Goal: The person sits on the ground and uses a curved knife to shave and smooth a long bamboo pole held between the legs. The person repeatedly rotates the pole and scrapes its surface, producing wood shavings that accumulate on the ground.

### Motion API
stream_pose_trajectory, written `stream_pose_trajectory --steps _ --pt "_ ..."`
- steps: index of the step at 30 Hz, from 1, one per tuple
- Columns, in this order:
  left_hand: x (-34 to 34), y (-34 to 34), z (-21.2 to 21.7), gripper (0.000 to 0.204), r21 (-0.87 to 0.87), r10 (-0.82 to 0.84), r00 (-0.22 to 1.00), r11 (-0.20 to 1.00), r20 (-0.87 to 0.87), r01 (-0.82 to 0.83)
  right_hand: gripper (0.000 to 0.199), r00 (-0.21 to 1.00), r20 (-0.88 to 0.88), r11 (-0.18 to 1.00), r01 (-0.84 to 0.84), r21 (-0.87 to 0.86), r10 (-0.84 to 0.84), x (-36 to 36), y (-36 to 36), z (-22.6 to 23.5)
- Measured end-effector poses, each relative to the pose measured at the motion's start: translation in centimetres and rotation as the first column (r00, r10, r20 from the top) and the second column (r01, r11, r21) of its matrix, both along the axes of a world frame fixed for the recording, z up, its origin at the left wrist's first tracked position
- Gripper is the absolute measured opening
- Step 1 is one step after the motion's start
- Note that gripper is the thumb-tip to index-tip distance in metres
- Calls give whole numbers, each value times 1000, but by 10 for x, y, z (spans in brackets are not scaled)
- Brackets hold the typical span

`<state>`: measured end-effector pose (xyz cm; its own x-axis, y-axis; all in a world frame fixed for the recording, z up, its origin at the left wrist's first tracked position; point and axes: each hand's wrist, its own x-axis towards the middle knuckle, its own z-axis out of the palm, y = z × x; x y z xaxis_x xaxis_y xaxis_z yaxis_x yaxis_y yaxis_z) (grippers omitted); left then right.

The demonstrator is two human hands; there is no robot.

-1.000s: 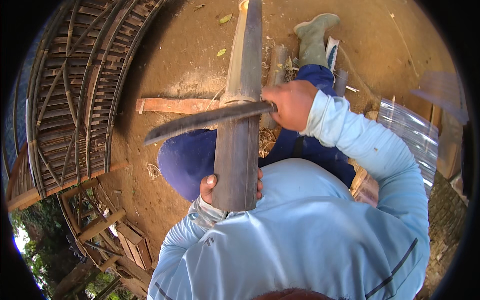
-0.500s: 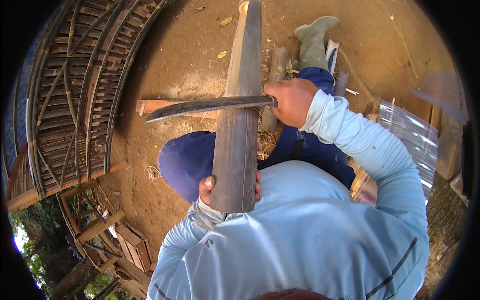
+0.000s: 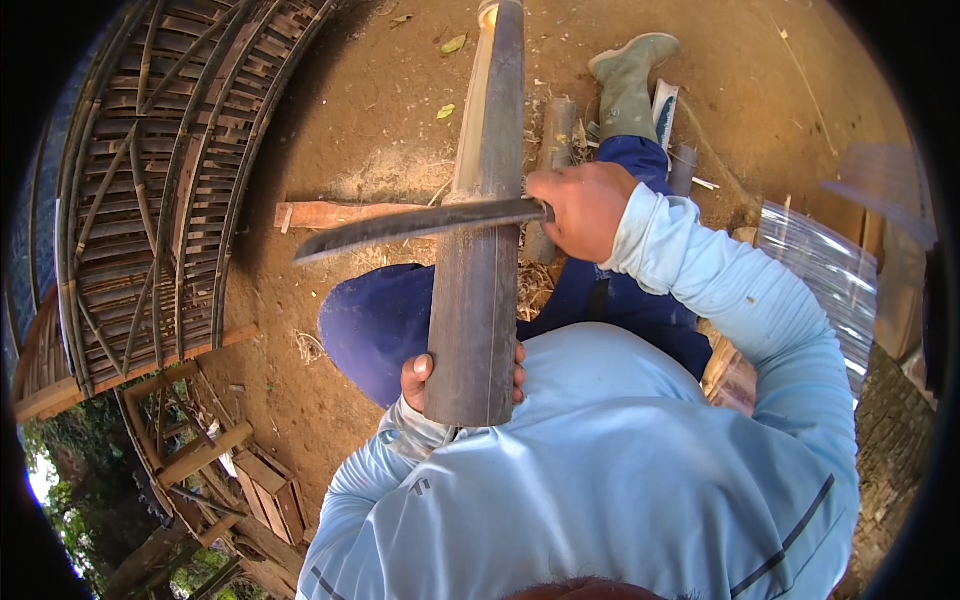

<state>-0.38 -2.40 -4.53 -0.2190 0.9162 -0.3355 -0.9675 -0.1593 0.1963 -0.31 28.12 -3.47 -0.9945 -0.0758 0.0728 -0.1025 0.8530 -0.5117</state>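
Observation:
A thick, dark bamboo pole (image 3: 475,320) points away from my body, a pale stripped band running along its far left side. Around its near end my left hand (image 3: 418,378) is closed from underneath; the thumb shows on the left and fingertips on the right, the palm hidden. My right hand (image 3: 585,205) grips a machete (image 3: 400,226) by its handle, which is mostly covered by the fist. The long, slightly curved blade lies crosswise over the pole near a node ring, its tip reaching out to the left.
A slatted bamboo structure (image 3: 160,180) stands at left, above a wooden box (image 3: 272,495). A reddish wood strip (image 3: 345,214) lies beneath the blade. Cut bamboo pieces (image 3: 556,135) lie beside my boot (image 3: 627,90). Clear corrugated sheeting (image 3: 820,280) is at right.
My right hand and the machete have shifted slightly toward me along the pole, and the blade tip sits a little lower. The left hand keeps its hold.

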Motion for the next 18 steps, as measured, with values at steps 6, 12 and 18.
stream_pose_trajectory --steps 6,12,18 --pt "1 1 1 104 10 5 1000 1000 7 -5 19 993 -114 1000 27 -3 -27 -5 6 -12" --pt "-1 1 1 106 16 3 999 1000 37 -4 21 993 -111 999 31 -24 -33 -2 6 -12" --pt "0 0 -7 104 145 32 988 988 150 -54 19 996 -79 997 26 -67 -31 -2 1 -8"
